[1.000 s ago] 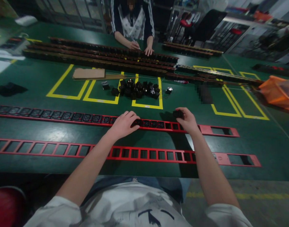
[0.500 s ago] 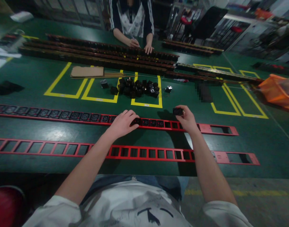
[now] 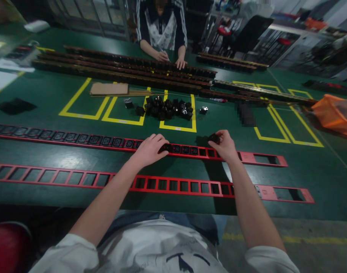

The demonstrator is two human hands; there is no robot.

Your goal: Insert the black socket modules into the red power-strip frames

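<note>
Red is the far frame (image 3: 247, 157), which lies along the desk (image 3: 77, 195). The near frame (image 3: 267, 192), also red, is between it and the near edge of the desk. Black sockets (image 3: 106, 141) sit in the far frame from the left side of the desk up to the open slots (image 3: 202, 152) on its right part. The right hand (image 3: 225, 146) holds a black block (image 3: 213, 138) pinched between thumb and fingers, by the rear edge of the far frame, close to these slots. The left hand (image 3: 150, 149) lies on the same frame, fingers narrow around a dark piece (image 3: 167, 148); whether they grip or only press, I cannot tell. A loose pile (image 3: 162, 110) of more blocks is farther toward the middle of the desk.

In my judgement, a block should be turned square to its slot before lowering, with the fingers kept high on its sides. The left hand does best to steady the frame, since so thin a strip could slide. Even pressure seems better than force on one corner, which may jam the block.
</note>
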